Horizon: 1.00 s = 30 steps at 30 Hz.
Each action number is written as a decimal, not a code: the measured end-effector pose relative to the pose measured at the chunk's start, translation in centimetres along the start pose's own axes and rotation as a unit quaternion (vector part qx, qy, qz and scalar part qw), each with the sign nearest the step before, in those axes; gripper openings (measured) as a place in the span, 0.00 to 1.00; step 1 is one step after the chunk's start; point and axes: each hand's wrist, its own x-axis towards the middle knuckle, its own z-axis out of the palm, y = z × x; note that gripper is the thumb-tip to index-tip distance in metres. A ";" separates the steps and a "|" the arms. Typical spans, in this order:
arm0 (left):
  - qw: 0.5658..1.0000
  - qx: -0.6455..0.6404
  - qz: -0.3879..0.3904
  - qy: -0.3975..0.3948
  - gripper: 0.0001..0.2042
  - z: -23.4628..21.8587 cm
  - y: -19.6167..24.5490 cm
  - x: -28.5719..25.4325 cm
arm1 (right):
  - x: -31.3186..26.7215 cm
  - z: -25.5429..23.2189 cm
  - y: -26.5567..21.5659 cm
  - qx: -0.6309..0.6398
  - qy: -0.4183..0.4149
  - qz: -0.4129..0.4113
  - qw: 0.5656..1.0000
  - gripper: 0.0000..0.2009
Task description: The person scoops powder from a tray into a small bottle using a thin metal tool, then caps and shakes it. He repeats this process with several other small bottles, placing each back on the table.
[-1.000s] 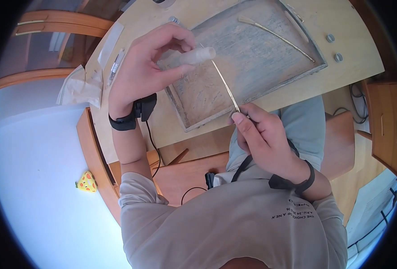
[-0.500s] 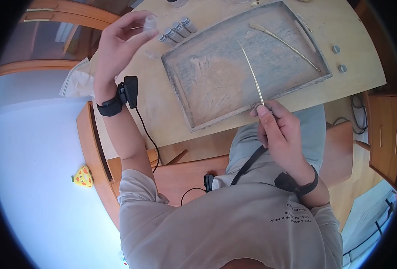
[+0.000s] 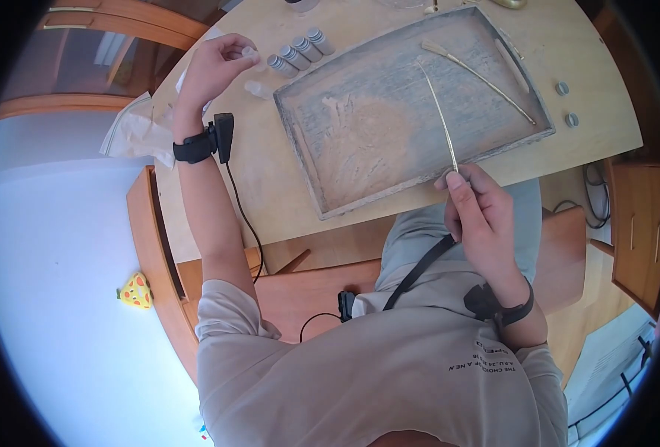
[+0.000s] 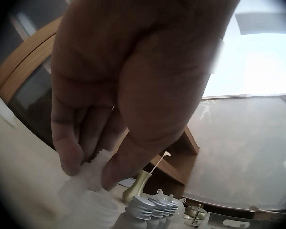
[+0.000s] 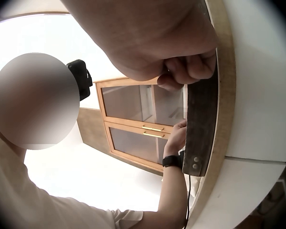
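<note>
Your left thumb and fingers are clamped together on a small, translucent white plastic piece point(image 3: 250, 54), and here your left hand point(image 3: 214, 71) is above the table's left side. Over on your right hand point(image 3: 486, 216), thumb and fingers pinch the end of a thin gold-coloured metal stick point(image 3: 439, 112), which slants out over the tray from its near edge.

Just beside your left hand lies another translucent piece point(image 3: 257, 89). Next come 4 small grey-capped bottles point(image 3: 300, 52), in a row by the tray's far left corner. The grey, weathered wooden tray point(image 3: 389, 82) carries reddish-brown powder point(image 3: 375, 138) toward its left end and a gold-handled brush point(image 3: 483, 80) slanting toward its near right corner. Beyond it, 2 small grey round caps point(image 3: 567, 104) sit near the table's point(image 3: 598, 127) right edge.
</note>
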 end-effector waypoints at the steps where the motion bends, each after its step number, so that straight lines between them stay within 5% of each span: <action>1: 1.000 0.007 -0.001 -0.006 0.10 0.1 -0.1 0.1 | 0.0 -0.1 -0.1 -0.001 0.002 0.000 1.000 0.12; 11: 0.996 0.062 -0.025 -0.052 0.12 0.5 -0.6 0.4 | 0.3 -1.8 -0.2 0.024 0.041 -0.017 0.999 0.12; 14: 0.996 0.082 0.036 -0.020 0.14 0.6 0.8 -0.5 | 0.3 -3.0 -0.3 0.004 0.059 -0.029 0.998 0.11; 17: 0.986 0.122 0.116 0.002 0.17 0.8 1.6 -0.8 | 0.4 -4.9 -0.5 -0.058 0.080 -0.084 0.992 0.11; 23: 0.991 0.086 0.099 -0.029 0.14 1.6 2.8 -0.6 | 0.6 -7.8 -2.4 -0.193 0.115 -0.062 0.972 0.12; 30: 0.990 0.067 0.125 -0.011 0.09 1.4 2.2 -0.4 | 1.5 -9.4 -2.3 -0.382 0.187 -0.130 0.896 0.14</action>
